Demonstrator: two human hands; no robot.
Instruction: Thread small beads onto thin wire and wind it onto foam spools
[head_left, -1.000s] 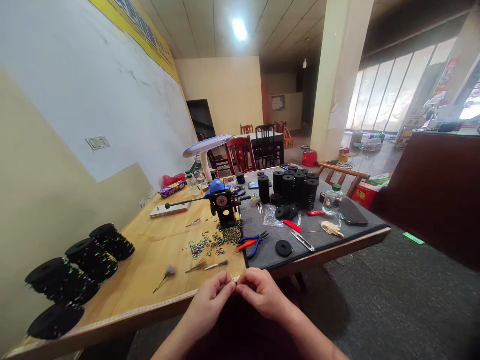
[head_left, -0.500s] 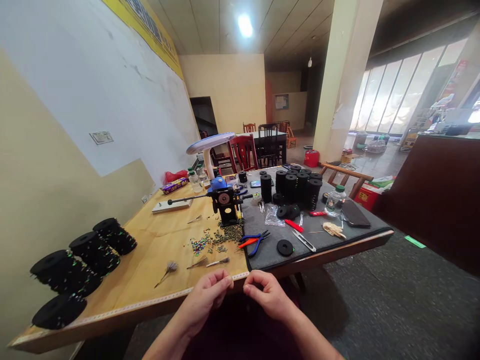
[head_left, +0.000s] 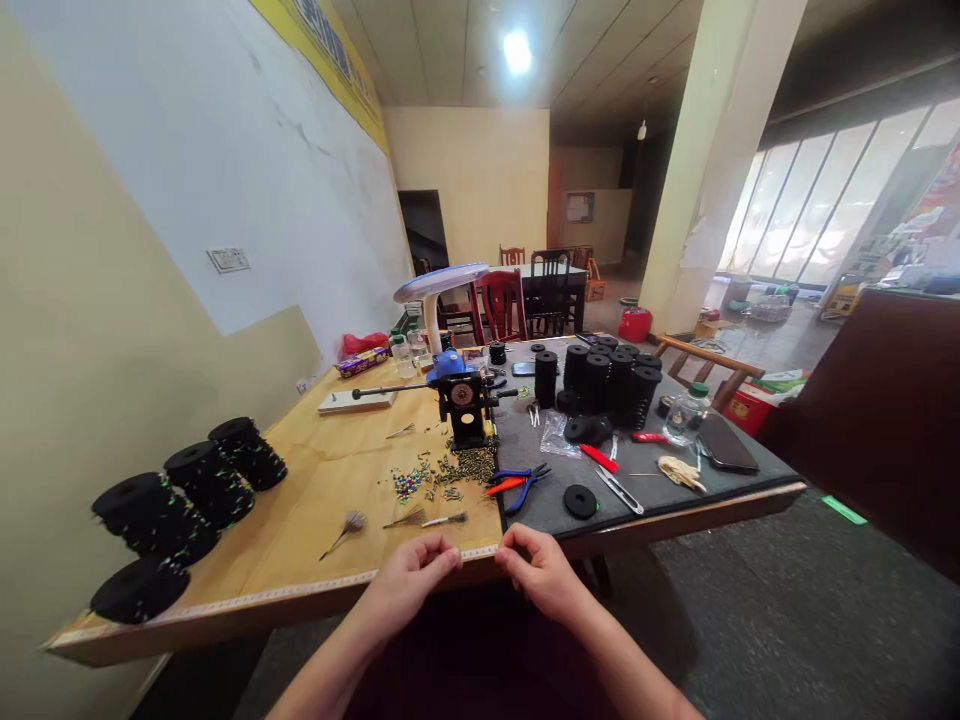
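My left hand [head_left: 414,578] and my right hand [head_left: 538,572] are held just in front of the table's near edge [head_left: 300,590]. Each hand's thumb and fingertips are pinched together, a short gap between the two hands. What they pinch is too thin to make out. On the wooden tabletop just beyond them lie small feathered pieces [head_left: 442,519] and a scatter of coloured beads [head_left: 420,480]. A black hand-crank machine with a blue top [head_left: 463,400] stands behind the beads.
Black spools with coloured flecks [head_left: 187,490] lie at the left. A grey mat [head_left: 645,490] carries stacked black spools [head_left: 611,378], blue and orange pliers [head_left: 517,482], a red cutter [head_left: 600,457], a loose black disc [head_left: 580,500], a bottle [head_left: 684,412]. A desk lamp [head_left: 435,290] stands behind.
My hands, touching at the fingertips a second ago, have drawn apart sideways while staying pinched. The view has shifted a little, so the table sits further right in frame.
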